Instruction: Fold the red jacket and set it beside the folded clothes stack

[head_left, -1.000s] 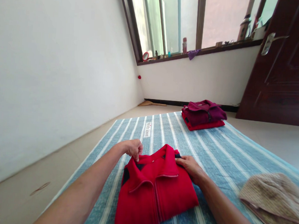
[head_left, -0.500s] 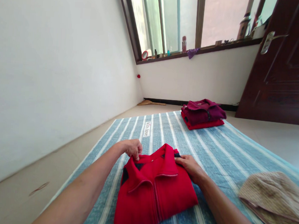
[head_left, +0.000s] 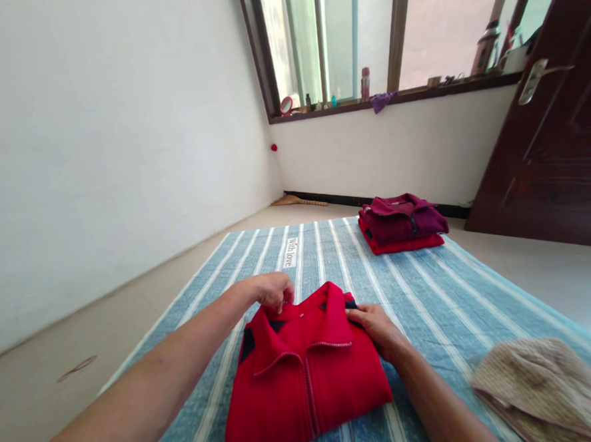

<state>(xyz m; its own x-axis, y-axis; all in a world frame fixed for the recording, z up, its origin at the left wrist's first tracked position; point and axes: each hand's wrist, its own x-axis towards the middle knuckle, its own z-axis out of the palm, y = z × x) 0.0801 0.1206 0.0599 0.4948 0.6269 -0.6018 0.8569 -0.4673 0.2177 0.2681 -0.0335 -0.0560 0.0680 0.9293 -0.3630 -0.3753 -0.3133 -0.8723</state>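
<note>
A folded red zip-up jacket (head_left: 336,377) lies front up in front of me, with its collar pointing away and dark patches at the shoulders. At the back of the collar my left hand (head_left: 272,290) is closed, its fingertips pinching the collar's edge. My right hand (head_left: 375,327) holds the jacket's right shoulder, with the thumb side on top by the dark patch; its other fingers are partly hidden behind the cloth.
The jacket rests on a blue and white striped cover (head_left: 252,272). A stack of folded clothes, a purple jacket (head_left: 400,221) on top of red cloth, sits at the far right corner. A beige textured cloth (head_left: 540,389) lies at the right. A brown door (head_left: 570,151) stands beyond.
My left hand has shifted a little to the right along the back of the collar. My right hand and the jacket have hardly moved.
</note>
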